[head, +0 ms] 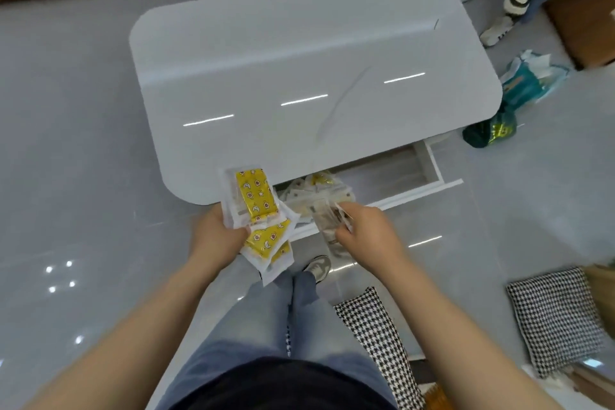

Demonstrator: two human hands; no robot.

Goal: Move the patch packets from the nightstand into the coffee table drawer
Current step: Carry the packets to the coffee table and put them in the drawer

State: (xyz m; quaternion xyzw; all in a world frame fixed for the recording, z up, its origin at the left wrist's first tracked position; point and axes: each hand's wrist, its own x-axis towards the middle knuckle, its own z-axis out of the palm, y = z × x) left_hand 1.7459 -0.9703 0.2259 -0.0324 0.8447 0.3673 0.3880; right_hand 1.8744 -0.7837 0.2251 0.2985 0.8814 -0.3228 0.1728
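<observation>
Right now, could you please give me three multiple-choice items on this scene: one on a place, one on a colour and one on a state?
1. Where do the stowed packets lie?
A. on the floor
B. in the drawer
C. on a cushion

2. What colour is the stack in the left hand?
A. blue
B. black
C. yellow

3. How is the drawer?
A. open
B. shut
C. taken right out

Answers:
1 B, as a pile lies inside the drawer.
2 C, as the fingers grip yellow printed packets.
3 A, as the drawer stands pulled out from under the table.
</observation>
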